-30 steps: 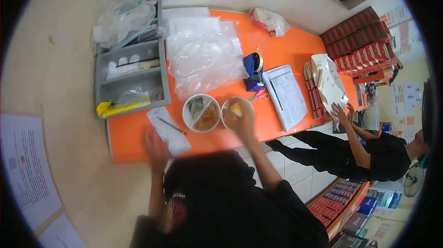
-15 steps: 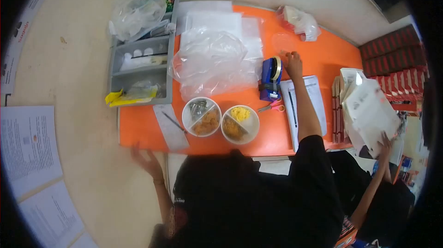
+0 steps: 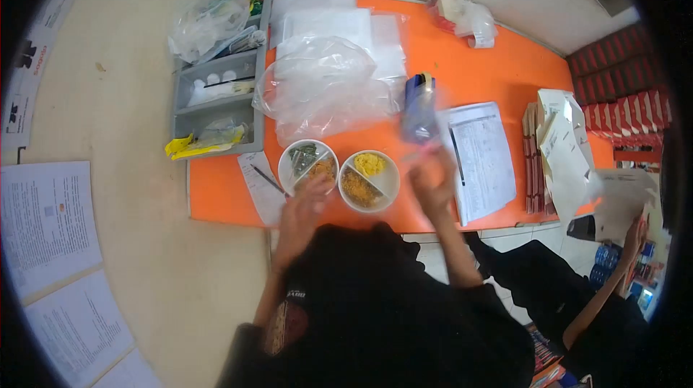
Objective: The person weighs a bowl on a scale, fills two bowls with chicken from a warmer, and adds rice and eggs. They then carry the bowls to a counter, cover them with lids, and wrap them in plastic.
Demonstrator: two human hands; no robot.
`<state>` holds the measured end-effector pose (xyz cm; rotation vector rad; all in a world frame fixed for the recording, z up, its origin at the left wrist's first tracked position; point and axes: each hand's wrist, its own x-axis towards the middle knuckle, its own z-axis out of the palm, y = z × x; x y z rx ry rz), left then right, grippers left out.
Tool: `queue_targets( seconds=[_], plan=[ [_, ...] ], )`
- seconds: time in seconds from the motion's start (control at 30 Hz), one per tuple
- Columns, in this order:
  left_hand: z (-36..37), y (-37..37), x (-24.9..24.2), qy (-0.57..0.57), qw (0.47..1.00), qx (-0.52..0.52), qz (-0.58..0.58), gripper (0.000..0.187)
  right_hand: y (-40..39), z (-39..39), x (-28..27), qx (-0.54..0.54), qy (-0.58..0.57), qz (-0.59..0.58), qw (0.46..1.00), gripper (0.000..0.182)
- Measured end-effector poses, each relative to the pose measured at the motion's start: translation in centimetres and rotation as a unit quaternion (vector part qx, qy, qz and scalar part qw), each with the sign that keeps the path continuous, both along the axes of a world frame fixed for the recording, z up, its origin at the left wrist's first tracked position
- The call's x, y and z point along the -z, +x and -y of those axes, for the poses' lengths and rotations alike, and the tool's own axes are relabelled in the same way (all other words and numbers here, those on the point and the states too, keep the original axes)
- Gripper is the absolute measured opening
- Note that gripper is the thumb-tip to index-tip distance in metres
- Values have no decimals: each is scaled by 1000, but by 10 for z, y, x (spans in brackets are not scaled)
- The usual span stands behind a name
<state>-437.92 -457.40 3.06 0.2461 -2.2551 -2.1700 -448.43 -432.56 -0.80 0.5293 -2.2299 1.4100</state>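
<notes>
Two round white divided bowls stand side by side on the orange table. The left bowl [image 3: 283,171] holds dark green food and orange-brown food. In the right bowl [image 3: 391,179] are yellow shreds and orange-brown food. My left hand [image 3: 299,218], blurred, reaches over the near edge of the left bowl with its fingers stretched out. To the right of the bowls, my right hand [image 3: 433,182] is closed on a thin clear plastic lid [image 3: 417,122], smeared by motion. Through the lid show the blue tape dispenser [image 3: 420,88] and pink-handled scissors [image 3: 419,151].
Clear plastic bags [image 3: 325,85] and white sheets cover the back middle. A grey divided tray [image 3: 263,106] stands left, beside a paper slip with a pen [image 3: 267,180]. Printed papers [image 3: 484,160] and cartons [image 3: 534,164] lie right. A co-worker's hand [image 3: 635,236] holds a flat carton.
My right hand has come back toward me from the far side, bringing the clear lid. My left hand has moved right, to the left bowl. The co-worker's hand has shifted right.
</notes>
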Motion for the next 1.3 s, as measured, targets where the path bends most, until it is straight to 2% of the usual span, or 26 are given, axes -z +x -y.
queue_targets(
  seconds=[0.03,0.07,0.13,0.2,0.27,0.33,0.37,0.4,0.47,0.5,0.53,0.57,0.6,0.63,0.7,0.73,0.8,0.93,0.97,1.0,1.03,1.07,1.13,1.17,1.3],
  plan=[
    [-15,-6,-2,2,1000,7,-1,32,29,10,6,-37,144,-69,987,18],
    [-29,-11,-4,44,999,2,19,31,52,17,5,-186,103,27,977,24],
    [-35,-12,0,86,996,5,38,30,85,31,2,-206,112,64,970,33],
    [-28,-8,17,67,994,55,71,29,100,25,-6,-193,129,65,971,37],
    [-28,0,26,84,991,57,88,27,107,19,-17,-183,146,69,970,42],
    [-28,7,30,100,988,53,104,26,110,13,-26,-38,140,26,989,49],
    [-28,7,29,78,990,77,94,27,113,9,-22,17,139,53,989,54],
    [-29,8,28,56,990,98,83,27,113,10,-15,15,138,54,989,54],
    [-32,11,31,81,988,104,83,27,108,12,-4,126,-66,230,963,55],
    [-31,12,32,105,985,114,80,26,107,8,-6,121,-65,232,963,55],
    [-29,13,32,105,985,109,81,26,105,2,-11,70,-195,366,907,51],
    [-28,14,33,160,974,108,117,26,104,0,-14,17,-316,488,814,47],
    [-26,16,33,214,959,106,153,26,105,3,-14,15,-313,490,814,47],
    [-26,17,31,215,959,103,155,26,108,6,-14,33,-363,483,796,47],
    [-27,17,21,321,919,156,167,28,112,13,-12,59,-433,478,762,46],
    [-28,18,14,323,919,156,167,28,113,15,-12,59,-431,478,763,46],
    [-31,20,4,290,922,191,170,26,116,20,-11,65,-507,470,720,40],
    [-31,22,-1,276,934,169,153,24,116,31,-31,87,-462,481,740,47],
    [-33,22,-7,276,937,158,143,23,118,33,-33,154,-225,315,909,53],
    [-35,22,-13,276,941,146,133,22,119,35,-37,201,36,110,973,60],
    [-36,22,-17,273,943,136,132,22,123,32,-51,185,89,57,977,57],
    [-38,22,-21,277,941,150,127,22,125,30,-65,175,86,61,979,57],
    [-41,23,-32,275,940,155,129,21,131,31,-80,-26,78,105,991,40],
    [-43,22,-39,289,936,173,106,20,138,35,-77,-11,45,133,990,27],
    [-42,21,-50,313,926,195,85,18,148,42,-78,5,39,130,991,30]
  ],
)
